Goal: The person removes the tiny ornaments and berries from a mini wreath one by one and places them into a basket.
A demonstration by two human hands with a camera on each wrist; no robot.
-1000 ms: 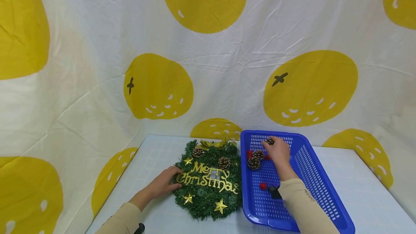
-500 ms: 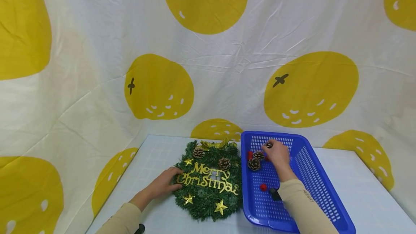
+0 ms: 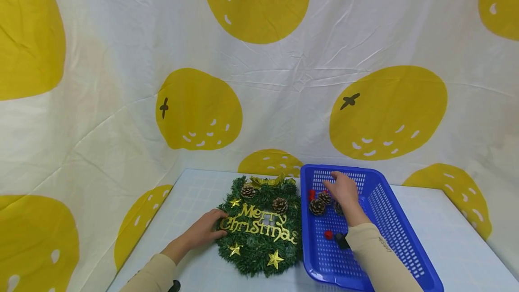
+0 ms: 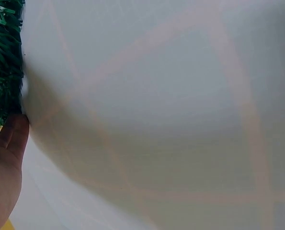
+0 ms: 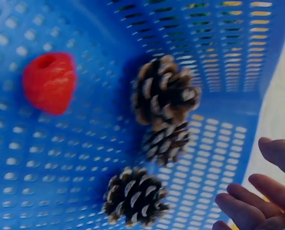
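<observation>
The green wreath, with gold "Merry Christmas" lettering, gold stars and two pine cones on it, lies flat on the table. My left hand grips its left edge; in the left wrist view the fingers meet the green fringe. Over the far part of the blue basket, my right hand is held with its fingers spread and nothing in them. Below it, loose pine cones lie on the basket floor, one partly hidden by the hand. The right wrist view shows three cones close together.
A small red lump with a dimpled top lies apart from the cones in the basket. Another red piece sits by the basket's left wall. Behind the table hangs a white curtain with yellow fruit prints.
My right hand has let go of a pine cone, which now lies in the basket beside the others. Its fingers have spread. The left hand stays at the wreath.
</observation>
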